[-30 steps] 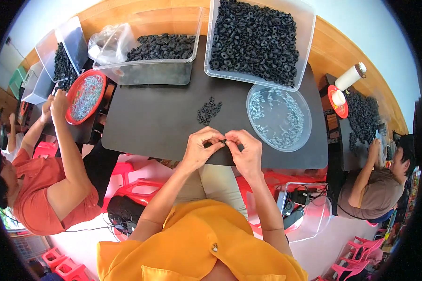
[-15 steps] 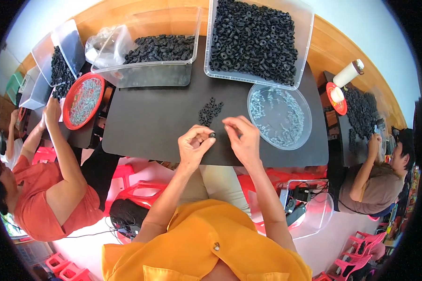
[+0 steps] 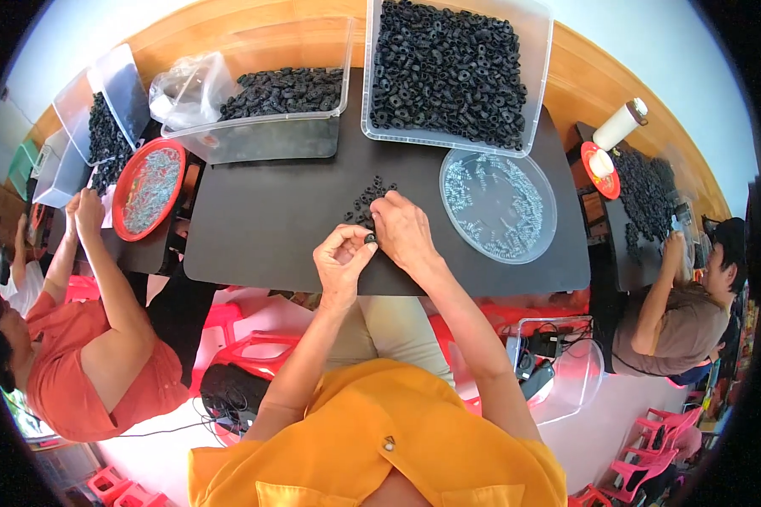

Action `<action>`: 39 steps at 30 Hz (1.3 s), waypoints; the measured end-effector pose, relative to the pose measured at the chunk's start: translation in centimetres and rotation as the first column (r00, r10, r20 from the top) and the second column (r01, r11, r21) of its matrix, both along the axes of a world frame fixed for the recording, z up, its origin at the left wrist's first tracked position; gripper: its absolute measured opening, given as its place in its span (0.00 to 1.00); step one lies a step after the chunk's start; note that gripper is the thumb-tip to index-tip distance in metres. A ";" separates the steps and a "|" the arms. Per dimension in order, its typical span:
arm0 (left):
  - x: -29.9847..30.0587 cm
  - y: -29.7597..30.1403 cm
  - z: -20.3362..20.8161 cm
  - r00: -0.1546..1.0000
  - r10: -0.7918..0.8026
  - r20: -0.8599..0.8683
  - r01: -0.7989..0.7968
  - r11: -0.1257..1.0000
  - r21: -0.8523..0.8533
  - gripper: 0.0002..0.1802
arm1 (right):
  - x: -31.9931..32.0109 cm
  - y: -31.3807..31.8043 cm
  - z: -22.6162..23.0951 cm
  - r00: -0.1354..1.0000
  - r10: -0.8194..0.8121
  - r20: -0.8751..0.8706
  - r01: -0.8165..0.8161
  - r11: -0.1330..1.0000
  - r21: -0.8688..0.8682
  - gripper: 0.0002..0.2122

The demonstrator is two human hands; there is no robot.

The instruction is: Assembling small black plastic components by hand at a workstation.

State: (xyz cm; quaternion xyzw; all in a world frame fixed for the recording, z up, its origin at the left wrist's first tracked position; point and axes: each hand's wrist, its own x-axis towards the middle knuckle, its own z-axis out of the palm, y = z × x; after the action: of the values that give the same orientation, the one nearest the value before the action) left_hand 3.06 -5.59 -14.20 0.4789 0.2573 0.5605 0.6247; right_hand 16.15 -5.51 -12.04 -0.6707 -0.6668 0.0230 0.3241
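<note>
Near the front edge of the dark brown table (image 3: 262,220), the left hand (image 3: 338,260) pinches a small round black piece (image 3: 369,239) between thumb and fingers. Just beside it, the right hand (image 3: 406,234) is lowered at a loose cluster of small black rings (image 3: 364,200) (its fingertips are hidden; any grip cannot be told). A light, steady pinch should suit so small a part. A round translucent plastic bowl (image 3: 500,203) limits movement toward the right edge; two clear rectangular plastic boxes (image 3: 271,145) bound the far edge.

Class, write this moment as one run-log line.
left hand: pinching small black part | right hand: at black pile | right of pile: round clear tray
</note>
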 end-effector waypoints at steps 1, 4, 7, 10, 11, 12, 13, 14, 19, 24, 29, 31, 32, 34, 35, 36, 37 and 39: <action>0.0 0.0 0.0 1.000 -0.001 0.001 0.001 1.000 -0.002 0.09 | -0.2 -0.2 0.4 1.000 -0.001 0.001 0.001 1.000 -0.002 0.05; 0.1 -0.2 0.5 1.000 -0.009 0.020 0.010 1.000 -0.028 0.09 | -0.6 -0.8 1.5 0.985 0.041 0.168 -0.037 0.999 -0.028 0.07; 0.2 -0.2 0.6 0.999 -0.030 0.035 0.032 0.998 -0.054 0.09 | -0.4 -1.2 1.4 0.973 0.058 0.225 -0.053 0.998 -0.030 0.11; 0.0 -0.1 0.2 0.999 -0.036 0.011 0.037 0.999 -0.020 0.09 | -0.3 -1.5 1.1 0.999 -0.043 0.022 0.040 0.994 0.103 0.10; 0.1 -0.2 0.5 1.000 -0.031 0.000 0.031 0.999 -0.034 0.08 | 0.1 -1.7 1.0 0.995 -0.028 -0.100 0.040 0.992 0.120 0.09; 0.2 -0.3 0.7 1.000 -0.026 -0.011 0.025 0.998 -0.049 0.08 | 0.8 -1.9 0.9 0.975 -0.012 -0.220 0.043 0.990 0.136 0.09; 0.1 -0.2 0.7 1.000 -0.019 -0.012 0.018 0.998 -0.053 0.08 | 1.1 -2.1 1.3 0.970 0.000 -0.244 0.047 0.981 0.186 0.09; 0.0 -0.2 0.6 0.998 -0.052 -0.036 0.051 0.997 -0.053 0.08 | 1.3 -2.6 1.7 0.901 -0.012 -0.433 0.048 0.996 0.073 0.09; 0.5 0.1 0.2 0.986 -0.165 -0.021 0.164 0.985 -0.053 0.08 | 2.2 -4.9 1.9 0.464 -0.006 -0.886 -0.076 0.996 -0.047 0.09; 0.5 0.1 0.4 0.971 -0.234 -0.045 0.229 0.969 -0.092 0.08 | 2.0 -6.0 2.6 0.408 -0.012 -0.913 -0.093 0.994 -0.054 0.09; 0.5 0.0 0.2 0.959 -0.261 -0.105 0.250 0.962 -0.112 0.09 | 1.9 -6.1 2.5 0.410 0.019 -0.912 -0.119 0.992 -0.033 0.08; 0.5 0.0 0.1 0.959 -0.269 -0.091 0.257 0.958 -0.127 0.09 | 1.8 -5.9 2.4 0.456 0.048 -0.889 -0.107 0.994 -0.001 0.08; 0.5 0.0 0.0 0.958 -0.267 -0.102 0.256 0.960 -0.111 0.09 | 1.8 -5.9 2.3 0.500 0.077 -0.862 -0.094 0.995 0.035 0.07; 0.5 -0.1 0.0 0.958 -0.266 -0.112 0.255 0.962 -0.097 0.09 | 1.8 -6.0 2.2 0.461 0.071 -0.884 -0.096 0.995 0.030 0.07; 0.5 -0.1 0.3 0.956 -0.268 -0.121 0.258 0.961 -0.096 0.09 | 1.8 -6.0 2.1 0.422 0.066 -0.904 -0.096 0.995 0.028 0.07; 0.5 -0.2 0.4 0.954 -0.272 -0.130 0.261 0.961 -0.095 0.09 | 1.9 -6.1 2.0 0.422 0.064 -0.904 -0.096 0.995 0.026 0.07; 0.5 -0.2 0.3 0.954 -0.271 -0.130 0.260 0.961 -0.097 0.09 | 1.9 -6.2 1.8 0.415 0.049 -0.909 -0.104 0.995 0.006 0.07; 0.5 -0.1 0.1 0.949 -0.264 -0.171 0.253 0.964 -0.079 0.09 | 2.0 -6.3 1.6 0.407 0.033 -0.913 -0.112 0.994 -0.014 0.08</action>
State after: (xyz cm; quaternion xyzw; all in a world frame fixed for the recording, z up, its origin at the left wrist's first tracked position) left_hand 3.55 -5.70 -14.09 0.5392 0.2633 0.4209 0.6802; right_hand 18.16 -11.84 -10.42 -0.5325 -0.4111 0.4217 0.6079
